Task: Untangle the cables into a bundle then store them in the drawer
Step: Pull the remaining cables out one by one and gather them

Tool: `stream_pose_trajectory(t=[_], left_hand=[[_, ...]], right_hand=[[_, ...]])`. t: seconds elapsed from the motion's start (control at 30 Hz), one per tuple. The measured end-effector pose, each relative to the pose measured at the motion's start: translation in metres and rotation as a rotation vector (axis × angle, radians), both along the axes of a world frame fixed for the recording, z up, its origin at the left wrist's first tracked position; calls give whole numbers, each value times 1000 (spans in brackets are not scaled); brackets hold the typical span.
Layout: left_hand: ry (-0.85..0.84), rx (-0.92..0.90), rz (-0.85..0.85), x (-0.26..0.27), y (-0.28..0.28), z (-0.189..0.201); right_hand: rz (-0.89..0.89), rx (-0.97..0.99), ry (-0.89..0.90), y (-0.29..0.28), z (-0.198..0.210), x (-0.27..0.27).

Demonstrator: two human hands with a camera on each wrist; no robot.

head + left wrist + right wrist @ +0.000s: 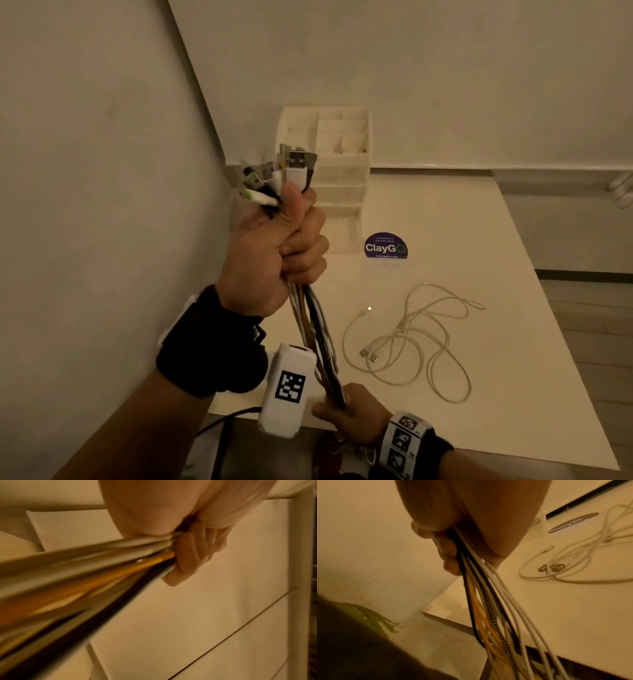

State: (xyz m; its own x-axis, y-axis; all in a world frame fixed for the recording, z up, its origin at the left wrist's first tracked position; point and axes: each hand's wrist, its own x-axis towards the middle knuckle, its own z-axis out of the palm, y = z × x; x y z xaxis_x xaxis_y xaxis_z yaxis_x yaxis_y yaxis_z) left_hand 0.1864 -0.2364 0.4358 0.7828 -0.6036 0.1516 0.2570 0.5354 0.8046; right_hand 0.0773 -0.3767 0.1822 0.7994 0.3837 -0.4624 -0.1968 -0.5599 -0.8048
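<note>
We're in a dim corner here, pale walls on two sides and a white table [445, 240] pushed into it, with a white drawer organizer [334, 161] at the back and a blue ClayGo sticker [386, 247] just in front of it.

Our left hand [274, 250] is fisted tight around the cable bundle [317, 329] right below the plugs, so the USB ends fan out above the thumb. Our right hand [352, 414] is lower down near the table edge, fingers closed around the same strands, which run fairly straight between the two hands. Below that the tails drop out of sight.

Handling-wise these look light and floppy, with smooth jackets, so we'd guess they slip past each other if the grip goes slack. Holding close under the connectors seems like the sane spot, since the stiff plugs keep the ends lined up.

One loose white cable [421, 339] lies in loops on the table, well apart from the bundle, and probably needs gathering too. We can't tell from here whether any drawer is open.
</note>
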Motion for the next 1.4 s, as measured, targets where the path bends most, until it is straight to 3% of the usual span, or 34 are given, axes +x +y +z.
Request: stream_pose_trajectory(t=[0.13, 0.27, 0.4, 0.47, 0.73, 0.83, 0.97, 1.07, 1.2, 1.4], left_hand=[[50, -12, 74, 6, 8, -12], [59, 39, 163, 10, 12, -19], [40, 140, 286, 14, 11, -19], [16, 189, 330, 16, 10, -20], [20, 246, 416, 25, 13, -27], [53, 258, 430, 27, 13, -33], [74, 271, 447, 32, 7, -44], [47, 316, 454, 38, -11, -48], [37, 314, 379, 41, -46, -43], [-71, 374, 310, 32, -86, -32]], right_hand=[[249, -85, 178, -31, 17, 24], [422, -392, 267, -65, 32, 73], [142, -681, -13, -54, 14, 119], [30, -702, -1, -39, -2, 127], [16, -747, 23, 5, -45, 113], [-65, -646, 4, 1, -33, 110], [-531, -66, -124, -23, 27, 96], [-641, 239, -357, -38, 101, 78], [-590, 321, -669, -45, 172, 64], [-622, 203, -860, -53, 189, 65]])
